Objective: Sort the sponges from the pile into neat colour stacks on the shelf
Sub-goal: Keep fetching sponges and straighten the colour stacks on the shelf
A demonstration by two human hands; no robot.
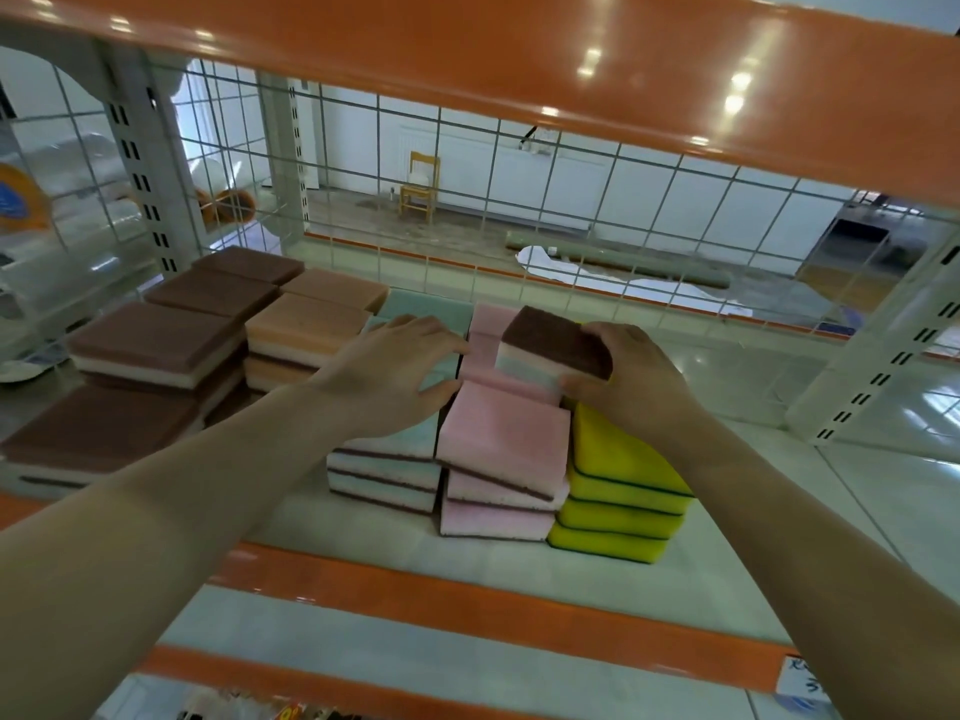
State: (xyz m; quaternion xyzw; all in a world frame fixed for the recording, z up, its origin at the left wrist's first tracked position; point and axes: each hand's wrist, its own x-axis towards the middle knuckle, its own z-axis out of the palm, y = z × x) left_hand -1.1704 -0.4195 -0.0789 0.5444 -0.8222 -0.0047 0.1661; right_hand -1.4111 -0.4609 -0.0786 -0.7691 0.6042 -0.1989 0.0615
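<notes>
On the white shelf (363, 548) stand colour stacks of sponges: a teal stack (384, 475), a pink stack (506, 449) and a yellow stack (618, 491) side by side. My right hand (618, 379) grips a sponge with a brown scrub top and pale teal and pink layers (540, 350), held over the back of the pink stack. My left hand (397, 366) rests with spread fingers on top of the teal stack, its fingertips touching the pink sponges. More teal (431, 306) and pink (491, 319) sponges lie behind.
Brown-topped sponges (150, 345) and orange sponges (306, 324) are stacked at the left. A white wire grid (519, 200) closes the shelf's back. An orange shelf (519, 49) hangs overhead. A white upright post (883, 366) stands at the right, with bare shelf before it.
</notes>
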